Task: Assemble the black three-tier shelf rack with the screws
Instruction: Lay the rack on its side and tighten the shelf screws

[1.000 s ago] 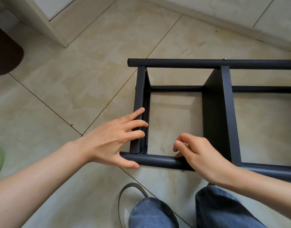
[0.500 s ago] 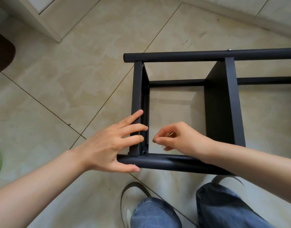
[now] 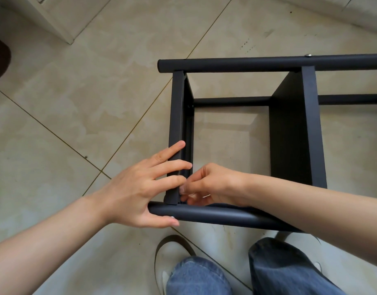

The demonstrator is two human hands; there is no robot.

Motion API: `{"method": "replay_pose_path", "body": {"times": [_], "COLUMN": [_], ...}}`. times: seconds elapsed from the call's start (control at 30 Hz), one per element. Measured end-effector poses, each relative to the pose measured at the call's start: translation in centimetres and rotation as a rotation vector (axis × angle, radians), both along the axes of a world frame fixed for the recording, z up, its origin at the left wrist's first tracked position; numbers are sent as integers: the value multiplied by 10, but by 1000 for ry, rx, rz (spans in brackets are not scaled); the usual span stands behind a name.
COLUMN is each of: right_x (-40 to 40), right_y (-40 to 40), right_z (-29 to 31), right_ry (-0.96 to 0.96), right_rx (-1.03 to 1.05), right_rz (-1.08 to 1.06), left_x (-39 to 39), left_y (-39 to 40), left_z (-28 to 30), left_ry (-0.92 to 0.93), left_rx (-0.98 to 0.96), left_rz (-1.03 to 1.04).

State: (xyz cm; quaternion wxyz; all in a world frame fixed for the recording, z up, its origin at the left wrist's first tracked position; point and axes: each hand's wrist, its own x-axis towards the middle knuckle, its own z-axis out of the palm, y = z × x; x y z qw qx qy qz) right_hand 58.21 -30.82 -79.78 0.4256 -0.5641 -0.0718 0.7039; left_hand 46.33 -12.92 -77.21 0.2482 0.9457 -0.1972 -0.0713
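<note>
We find the black shelf rack lying on its side on the tiled floor, just ahead of our knees. Our left hand is spread, fingers flat across the end shelf panel and thumb under the near tube. Our right hand pinches something small at the inside corner joint, probably a screw; it is hidden. We judge the frame stiff, light and smooth-coated, best held by its tubes.
</note>
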Motion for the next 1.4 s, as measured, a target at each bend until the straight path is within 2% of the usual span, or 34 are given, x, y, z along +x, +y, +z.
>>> {"method": "replay_pose_path", "body": {"times": [0.33,0.63,0.77,1.4], "right_x": [2,-1,-1,-1], "right_y": [1,2,3,4], "right_z": [0,-4,-6,-7], "right_ry": [121,155,150,118], "right_rx": [24,56,51,76], "right_rz": [44,39,92,87], "left_x": [0,0,1,1], "left_y": [1,1,1,0], "left_z": [-4,-6,-5,-3], "left_ry": [-31,-48,-48,-33], "left_rx": [-26,-31,-39,-31], "left_rz": [-12,-11,-10,3]}}
